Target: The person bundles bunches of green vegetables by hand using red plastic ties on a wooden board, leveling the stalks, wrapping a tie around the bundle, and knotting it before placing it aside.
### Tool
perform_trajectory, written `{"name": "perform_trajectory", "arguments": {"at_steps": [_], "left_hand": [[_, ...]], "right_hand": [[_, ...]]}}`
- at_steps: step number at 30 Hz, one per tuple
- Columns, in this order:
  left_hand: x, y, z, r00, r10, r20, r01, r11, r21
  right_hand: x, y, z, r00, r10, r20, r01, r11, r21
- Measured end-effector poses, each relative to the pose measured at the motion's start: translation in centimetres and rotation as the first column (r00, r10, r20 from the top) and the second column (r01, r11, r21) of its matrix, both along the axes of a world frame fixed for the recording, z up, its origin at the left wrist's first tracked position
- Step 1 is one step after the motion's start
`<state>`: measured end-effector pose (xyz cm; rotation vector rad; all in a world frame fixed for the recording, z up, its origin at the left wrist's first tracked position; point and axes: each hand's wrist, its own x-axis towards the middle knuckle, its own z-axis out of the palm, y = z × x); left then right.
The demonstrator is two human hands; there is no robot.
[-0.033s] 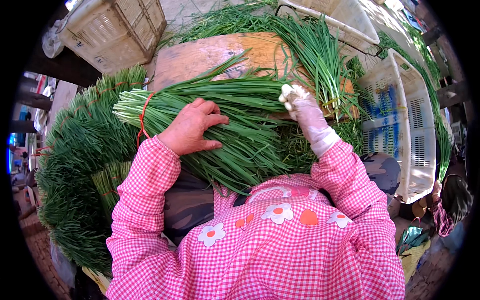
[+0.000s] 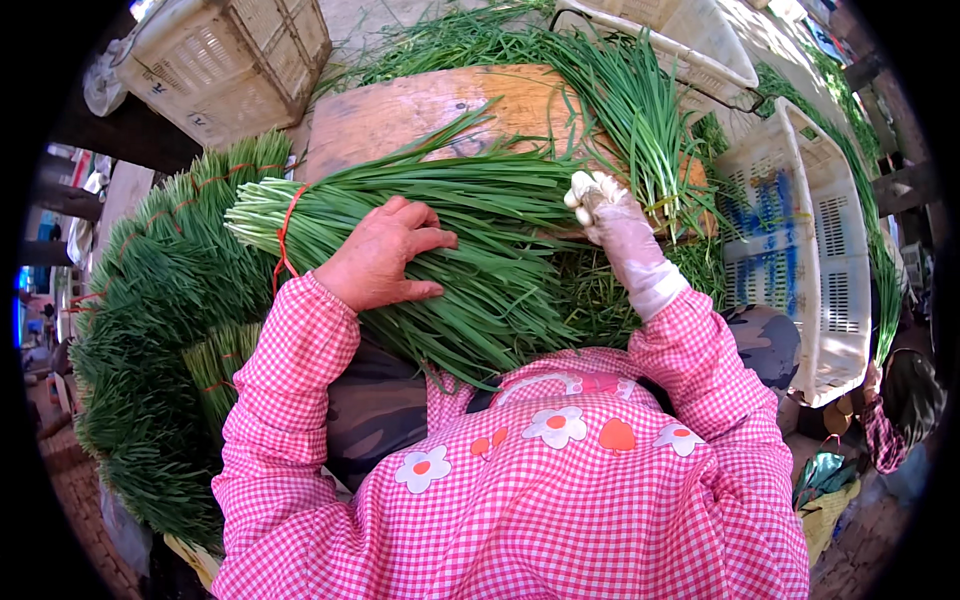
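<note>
A large bundle of garlic chives (image 2: 490, 200) lies across my lap and the near part of a wooden board (image 2: 400, 110), its pale stem ends to the left. Round the stems runs a red tie (image 2: 285, 235). My bare left hand (image 2: 393, 255) rests on top of the bundle, thumb and fingers apart. At the leaf tips on the right is my right hand (image 2: 612, 212), in a thin clear glove with white fingertips. Its fingers are curled closed; anything inside them is hidden. Beyond it, a looser bunch of chives (image 2: 640, 120) lies on the board's right side.
Tied chive bundles (image 2: 170, 300) are stacked at my left. A white plastic crate (image 2: 225, 70) stands at the far left, another crate (image 2: 840, 270) at the right, and a third (image 2: 690, 40) at the far right. Loose leaves (image 2: 450, 45) lie behind the board. Another person's sleeve (image 2: 885, 435) shows at the right edge.
My right hand has shifted slightly to the right, away from the leaf tips. The left hand stays on the bundle.
</note>
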<state>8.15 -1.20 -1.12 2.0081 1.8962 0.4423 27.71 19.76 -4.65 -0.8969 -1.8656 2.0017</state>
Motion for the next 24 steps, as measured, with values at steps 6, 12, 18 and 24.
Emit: {"name": "perform_trajectory", "arguments": {"at_steps": [6, 12, 18, 24], "left_hand": [[0.0, 0.2, 0.2, 1.0, 0.005, -0.005, -0.005, 1.0, -0.02], [0.4, 0.1, 0.0, 0.997, 0.019, -0.069, -0.022, 0.999, -0.04], [-0.2, 0.4, -0.4, 0.997, 0.012, -0.082, -0.017, 0.998, -0.06], [-0.5, 0.6, -1.0, 0.997, 0.011, -0.078, -0.013, 1.0, -0.026]], "right_hand": [[3.4, -6.0, 1.8, 0.903, 0.42, 0.095, -0.38, 0.675, 0.633], [5.2, -5.5, -1.2, 0.454, 0.641, 0.619, -0.886, 0.396, 0.24], [8.2, -1.0, -2.9, 0.453, 0.365, 0.813, -0.863, 0.406, 0.299], [6.6, -2.1, 1.2, 0.598, 0.482, 0.64, -0.75, 0.617, 0.237]]}}
